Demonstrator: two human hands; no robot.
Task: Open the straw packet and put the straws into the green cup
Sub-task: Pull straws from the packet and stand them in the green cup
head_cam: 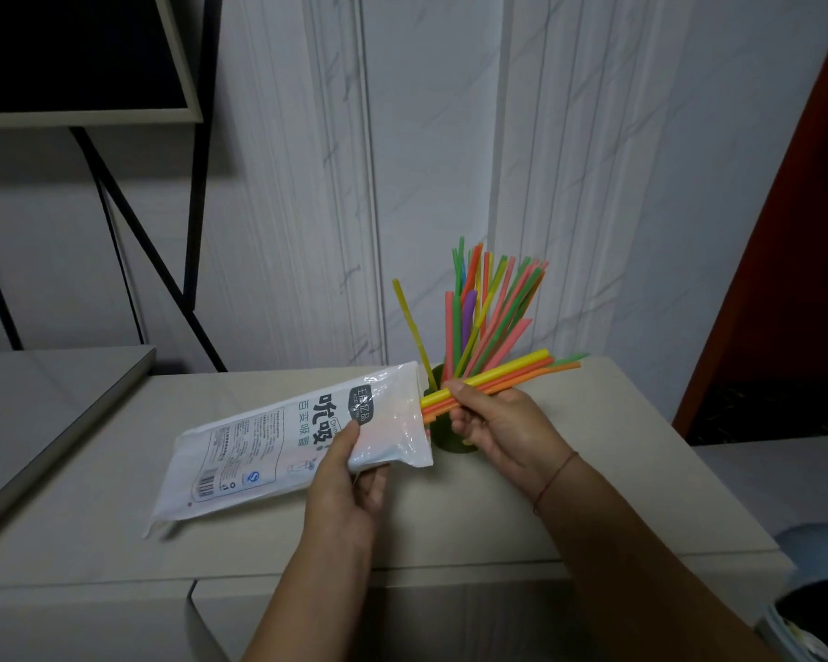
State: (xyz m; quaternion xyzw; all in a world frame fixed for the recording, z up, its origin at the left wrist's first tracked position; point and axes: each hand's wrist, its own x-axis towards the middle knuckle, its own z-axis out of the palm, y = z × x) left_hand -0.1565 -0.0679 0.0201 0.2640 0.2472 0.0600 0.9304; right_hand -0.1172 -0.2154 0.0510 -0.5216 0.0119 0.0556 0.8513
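Left hand [350, 470] grips the white straw packet [278, 437] near its open end, tilted above the pale table [641, 470]. Right hand [493, 422] pinches a bundle of straws [503, 375] sticking from the packet mouth. Behind them, the green cup [443, 434] holds fanned straws.

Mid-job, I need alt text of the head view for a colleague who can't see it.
The right hand grips a bundle of straws at the open end of the white straw packet, which the left hand holds tilted. Behind them on the pale tabletop, the green cup already holds a fan of coloured straws.
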